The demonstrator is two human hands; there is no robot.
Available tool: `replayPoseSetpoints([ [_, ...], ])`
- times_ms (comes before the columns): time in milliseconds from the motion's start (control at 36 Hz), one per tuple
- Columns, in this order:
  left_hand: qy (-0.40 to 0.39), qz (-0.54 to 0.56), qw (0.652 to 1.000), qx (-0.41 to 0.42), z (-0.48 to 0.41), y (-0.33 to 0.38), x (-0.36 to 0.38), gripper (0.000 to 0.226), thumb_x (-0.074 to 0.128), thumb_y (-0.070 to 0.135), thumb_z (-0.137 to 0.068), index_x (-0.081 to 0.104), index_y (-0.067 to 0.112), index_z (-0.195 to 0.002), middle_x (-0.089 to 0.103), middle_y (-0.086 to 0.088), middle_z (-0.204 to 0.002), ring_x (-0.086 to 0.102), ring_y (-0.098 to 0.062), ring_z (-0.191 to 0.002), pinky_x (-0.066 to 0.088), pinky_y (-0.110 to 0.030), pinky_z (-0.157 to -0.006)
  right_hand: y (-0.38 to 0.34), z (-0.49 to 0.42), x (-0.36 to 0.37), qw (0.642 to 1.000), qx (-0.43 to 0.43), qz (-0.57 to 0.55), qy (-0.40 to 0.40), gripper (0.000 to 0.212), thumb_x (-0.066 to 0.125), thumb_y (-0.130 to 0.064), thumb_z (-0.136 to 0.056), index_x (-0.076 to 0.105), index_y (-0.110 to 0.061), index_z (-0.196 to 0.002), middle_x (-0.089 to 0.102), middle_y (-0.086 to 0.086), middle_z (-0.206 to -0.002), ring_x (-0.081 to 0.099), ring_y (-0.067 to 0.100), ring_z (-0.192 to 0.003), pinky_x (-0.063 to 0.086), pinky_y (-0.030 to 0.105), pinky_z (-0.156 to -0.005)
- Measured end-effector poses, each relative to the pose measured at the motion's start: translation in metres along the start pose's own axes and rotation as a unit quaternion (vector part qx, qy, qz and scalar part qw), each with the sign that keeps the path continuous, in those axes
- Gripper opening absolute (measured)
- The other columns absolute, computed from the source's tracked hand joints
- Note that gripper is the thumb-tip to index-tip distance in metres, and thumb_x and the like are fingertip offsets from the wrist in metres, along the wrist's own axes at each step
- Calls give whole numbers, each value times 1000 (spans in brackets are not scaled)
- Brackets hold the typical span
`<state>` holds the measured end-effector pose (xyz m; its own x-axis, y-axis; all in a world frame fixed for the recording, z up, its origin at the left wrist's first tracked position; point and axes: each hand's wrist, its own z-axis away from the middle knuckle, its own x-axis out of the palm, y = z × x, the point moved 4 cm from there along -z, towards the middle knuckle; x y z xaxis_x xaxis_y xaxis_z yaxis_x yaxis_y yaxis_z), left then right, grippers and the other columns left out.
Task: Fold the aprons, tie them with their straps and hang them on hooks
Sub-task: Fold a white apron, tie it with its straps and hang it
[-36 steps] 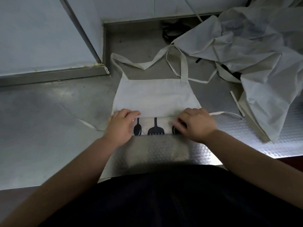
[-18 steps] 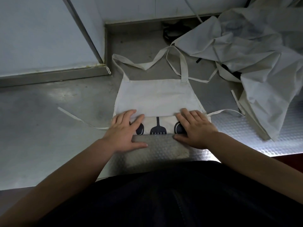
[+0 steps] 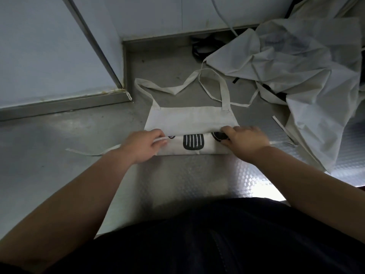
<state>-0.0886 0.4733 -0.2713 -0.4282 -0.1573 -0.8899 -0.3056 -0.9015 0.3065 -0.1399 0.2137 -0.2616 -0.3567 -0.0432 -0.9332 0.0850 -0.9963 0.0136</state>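
On a steel counter, a cream apron is being held at centre frame by its folded near band, which is being gripped in curled fingers at the 9 o'clock end by the left hand and at the 3 o'clock end by the right hand. A crumpled heap of pale cloth is being seen at 2 o'clock.

Both bare forearms reach forward and angle inward toward the folded apron. The left hand sits palm down at the apron's left end, its fingers curled onto the folded edge. The right hand grips the apron's right end, knuckles up, fingers curled over the fold.
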Motion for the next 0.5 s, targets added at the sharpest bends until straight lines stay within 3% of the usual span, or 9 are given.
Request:
replayPoseSetpoints([
  [83, 109, -159, 981, 17, -4, -1, 3, 24, 50, 36, -93, 65, 22, -105, 66, -4, -105, 57, -29, -100, 32, -37, -86, -9, -4, 7, 999, -3, 30, -26, 47, 42, -19, -94, 32, -27, -140, 45, 6, -135, 43, 29, -125, 26, 41, -108],
  [139, 193, -173, 964, 50, 1, 5, 6, 24, 57, 26, -80, 69, 22, -100, 65, -2, -99, 56, -29, -93, 29, -36, -82, -13, -2, 11, 999, 12, 35, -33, 53, 41, -17, -92, 29, -26, -143, 33, 8, -143, 30, 30, -133, 13, 45, -116],
  [194, 219, -152, 958, 109, 4, 10, 15, 35, 50, 17, -76, 71, 20, -103, 67, -2, -96, 60, -27, -87, 28, -34, -78, -13, 1, 18, 999, 24, 18, -26, 52, 35, -26, -95, 24, -26, -145, 21, 9, -149, 17, 31, -138, -1, 47, -118],
  [250, 197, -96, 966, 135, 7, 13, 24, 39, 44, 21, -80, 71, 15, -108, 68, -5, -100, 65, -29, -88, 30, -33, -82, -10, 6, 26, 999, 28, -24, -21, 63, 16, -55, -92, 19, -25, -147, 12, 8, -154, 10, 29, -141, -6, 46, -117],
  [333, 76, -79, 986, 123, 10, 9, 38, 67, 38, 57, -85, 52, 14, -133, 51, -8, -135, 48, -28, -123, 22, -37, -106, -10, 11, 36, 999, 3, -16, -48, 105, -5, -81, -63, 8, -22, -150, 4, 6, -156, 5, 27, -143, -8, 46, -115],
  [417, 30, -101, 987, 123, 9, 6, 38, 98, 27, 80, -69, 28, 21, -147, 28, 0, -151, 26, -21, -138, 7, -31, -111, -7, 9, 38, 999, 6, -18, -45, 110, 2, -84, -58, 11, -22, -149, 9, 8, -154, 10, 27, -142, -6, 45, -116],
  [500, 35, -68, 991, 108, -1, 0, 30, 93, 36, 77, -64, 38, 27, -142, 37, 3, -143, 37, -20, -131, 21, -36, -109, -3, 7, 31, 998, 1, -64, 1, 91, 24, -78, -74, 32, -21, -145, 33, 10, -145, 33, 29, -135, 6, 42, -117],
])
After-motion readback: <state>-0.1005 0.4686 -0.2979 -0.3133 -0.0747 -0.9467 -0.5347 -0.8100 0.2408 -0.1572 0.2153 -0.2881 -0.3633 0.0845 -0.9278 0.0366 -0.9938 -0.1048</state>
